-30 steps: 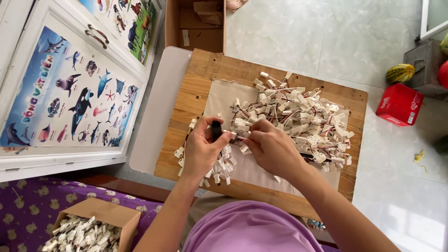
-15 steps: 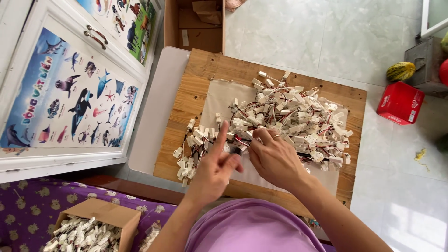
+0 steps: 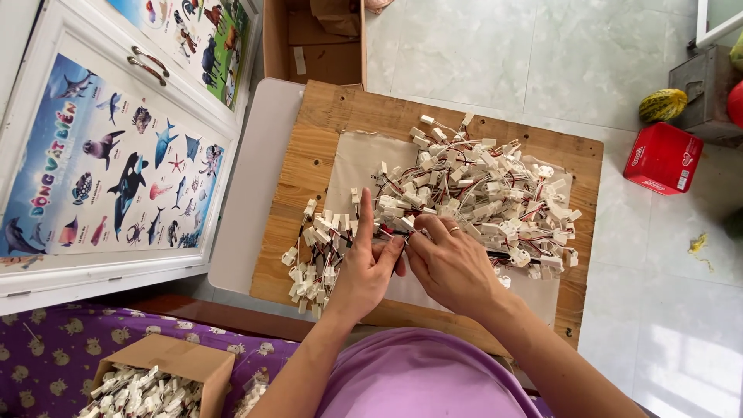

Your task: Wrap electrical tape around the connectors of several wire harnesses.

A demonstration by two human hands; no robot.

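Note:
A large heap of small white plastic connectors with red and black wires (image 3: 487, 190) lies on a beige sheet on a wooden board (image 3: 309, 155). A smaller bunch of the same connectors (image 3: 313, 248) sits at the board's left front. My left hand (image 3: 364, 267) and my right hand (image 3: 449, 263) meet at the heap's near edge and pinch one wired connector (image 3: 404, 226) between their fingertips. My left index finger points up. A ring is on my right hand.
A white cabinet with animal posters (image 3: 108, 162) stands left. An open cardboard box (image 3: 313, 39) lies beyond the board. A red box (image 3: 662, 157) and a striped gourd (image 3: 664, 104) rest on the tiled floor right. A carton of connectors (image 3: 151, 383) sits at bottom left.
My left hand lifted off the small bunch at the left and moved right to meet my right hand; both now pinch one connector at the heap's edge.

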